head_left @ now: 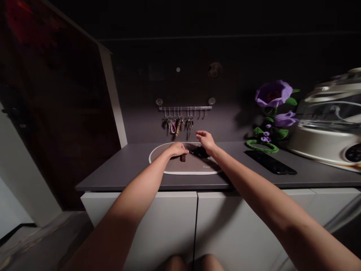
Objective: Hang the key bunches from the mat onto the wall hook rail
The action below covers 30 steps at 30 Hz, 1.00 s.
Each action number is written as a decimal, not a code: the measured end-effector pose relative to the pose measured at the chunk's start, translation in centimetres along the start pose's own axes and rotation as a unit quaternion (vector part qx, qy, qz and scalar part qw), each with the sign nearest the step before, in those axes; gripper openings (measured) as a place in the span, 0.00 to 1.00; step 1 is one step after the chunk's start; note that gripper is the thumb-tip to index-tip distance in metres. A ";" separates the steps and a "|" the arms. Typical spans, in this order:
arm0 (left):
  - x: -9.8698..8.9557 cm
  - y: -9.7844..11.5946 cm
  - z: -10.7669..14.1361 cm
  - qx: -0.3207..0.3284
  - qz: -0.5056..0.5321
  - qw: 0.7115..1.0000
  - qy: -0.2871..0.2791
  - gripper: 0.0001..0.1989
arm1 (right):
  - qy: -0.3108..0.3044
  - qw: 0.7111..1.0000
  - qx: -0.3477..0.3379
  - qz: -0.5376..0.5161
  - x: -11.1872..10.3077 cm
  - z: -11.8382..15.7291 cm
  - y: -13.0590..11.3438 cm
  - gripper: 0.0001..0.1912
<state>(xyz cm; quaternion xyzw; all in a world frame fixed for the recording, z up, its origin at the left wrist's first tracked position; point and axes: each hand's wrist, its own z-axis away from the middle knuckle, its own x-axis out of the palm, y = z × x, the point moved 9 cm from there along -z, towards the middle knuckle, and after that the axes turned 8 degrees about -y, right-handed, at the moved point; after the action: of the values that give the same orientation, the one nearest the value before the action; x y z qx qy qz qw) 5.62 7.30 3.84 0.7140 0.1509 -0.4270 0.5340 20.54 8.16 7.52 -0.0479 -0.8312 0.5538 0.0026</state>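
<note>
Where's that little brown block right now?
In the head view, the brown block is just below the middle, right by the left hand and over the oval mat; the right hand is farther right.

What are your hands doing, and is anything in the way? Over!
Left hand at small brown block, grip unclear. Right hand over mat, hold unclear. Black phone off right, not in the way.
</note>
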 end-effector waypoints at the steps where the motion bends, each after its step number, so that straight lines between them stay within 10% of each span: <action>1: 0.0 -0.2 -0.1 -0.007 0.002 1.000 0.006 0.13 | 0.002 1.000 -0.004 0.010 -0.2 0.3 0.1 0.07; 18: -0.8 -2.2 -0.7 -0.050 0.163 0.985 0.015 0.07 | -0.033 0.985 -0.063 0.155 0.5 1.0 -0.6 0.07; 30: -1.2 -0.4 0.3 -0.016 0.449 0.893 0.008 0.06 | -0.027 0.991 -0.058 0.117 0.5 1.5 -0.9 0.06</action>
<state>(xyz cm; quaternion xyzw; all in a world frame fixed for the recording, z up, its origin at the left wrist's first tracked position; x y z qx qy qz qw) 4.55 7.42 4.49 0.7003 -0.1749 -0.1338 0.6791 19.83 6.50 7.79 -0.1301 -0.8502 0.5025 -0.0877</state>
